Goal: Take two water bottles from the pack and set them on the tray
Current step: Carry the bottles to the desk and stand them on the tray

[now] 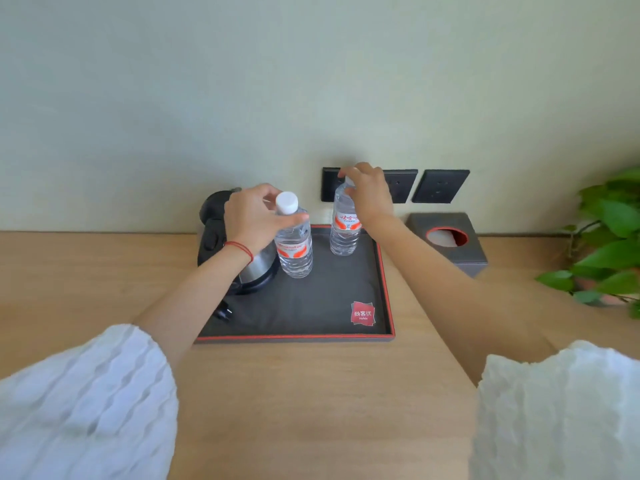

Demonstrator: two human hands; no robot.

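Two clear water bottles with white caps and red-and-white labels stand upright at the back of a dark tray with a red rim (294, 337). My left hand (254, 216) wraps around the neck of the left bottle (294, 251), just below its cap. My right hand (369, 194) grips the cap end of the right bottle (343, 233), hiding the cap. Both bottle bases rest on the tray's dark liner. The pack of bottles is not in view.
A black and steel kettle (216, 230) sits on the tray's left side, right behind my left wrist, its plug (223, 313) lying on the liner. A grey tissue box (446, 252) stands right of the tray, a leafy plant (609, 244) at far right. Dark wall sockets (440, 186) are behind.
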